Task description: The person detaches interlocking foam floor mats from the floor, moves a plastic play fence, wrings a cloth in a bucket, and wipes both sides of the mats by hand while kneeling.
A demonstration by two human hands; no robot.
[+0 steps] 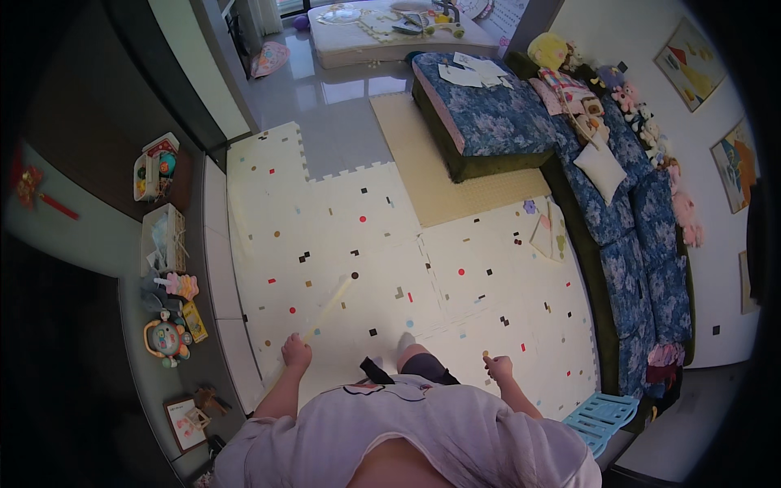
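My left hand (296,352) is closed around a thin pale yellow stick (329,304). From the fist the stick slants forward and to the right, above a white foam play mat (341,213) printed with small coloured dots and blocks. Out to the right, my right hand (500,368) hangs over the same mat with its fingers curled in. I see nothing held in it. Between the hands, a foot in a grey sock (405,341) shows below dark shorts.
At left, a low cabinet (221,268) carries baskets and toys. An L-shaped sofa (616,268) with blue floral covers and plush toys lines the right. A light blue plastic stool (601,421) stands near my right side. Ahead lie a beige mat (396,146) and a mattress (403,52).
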